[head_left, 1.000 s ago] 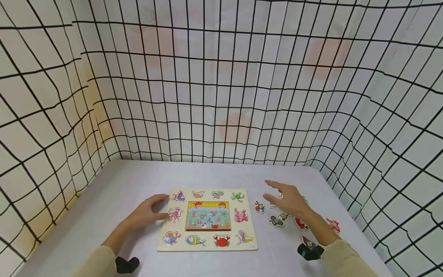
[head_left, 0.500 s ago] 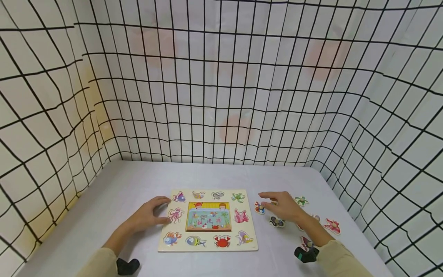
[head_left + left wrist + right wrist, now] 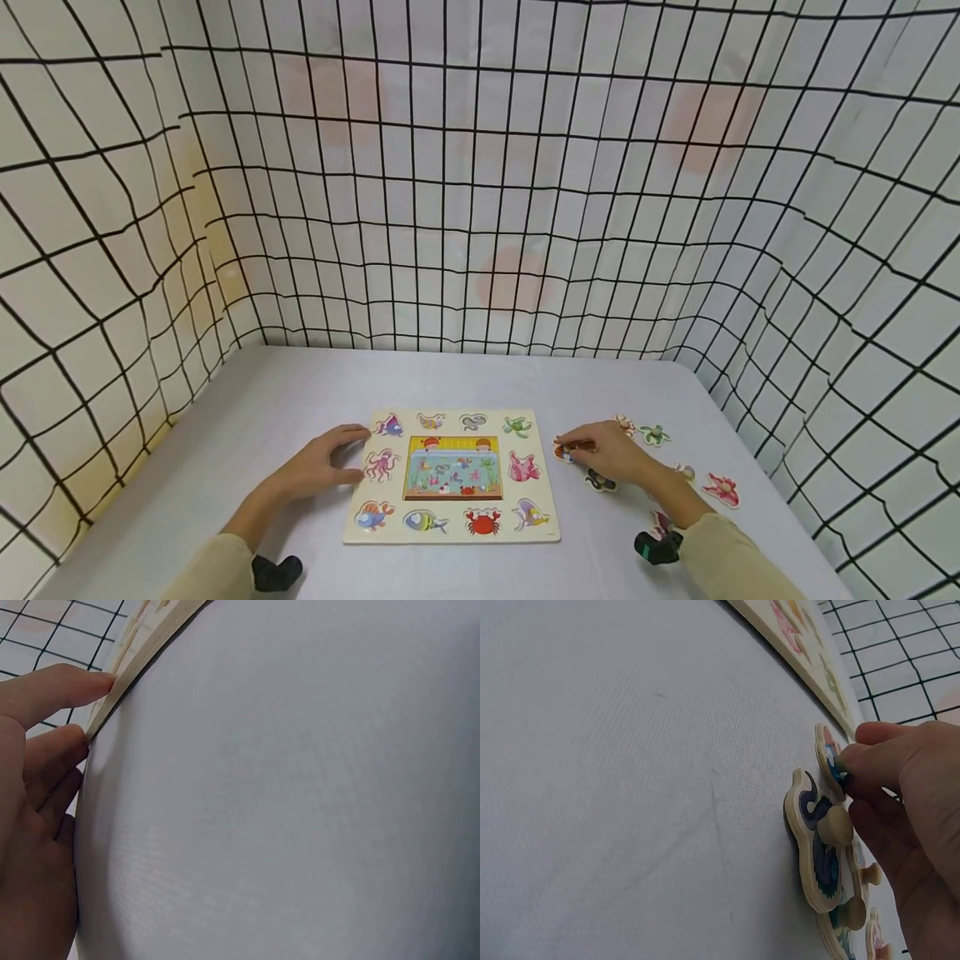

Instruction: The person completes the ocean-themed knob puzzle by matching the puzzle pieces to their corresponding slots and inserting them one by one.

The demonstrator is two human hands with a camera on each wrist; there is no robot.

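Right hand (image 3: 611, 452), grip pinching a blue-and-orange puzzle piece (image 3: 826, 756) on the bench (image 3: 465, 383) just beside the board (image 3: 525, 492); left hand (image 3: 322, 461), fingers relaxed at the board's left edge; likely hazard is the neighbouring dark-patterned piece (image 3: 816, 855) being knocked askew by crowded right-hand fingers.

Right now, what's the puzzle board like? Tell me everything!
The puzzle board is pale, rectangular and wooden-looking, lying flat on the white table. An aquarium picture fills its middle, ringed by ten empty slots picturing sea creatures like an octopus and crab. The left hand touches its left edge.
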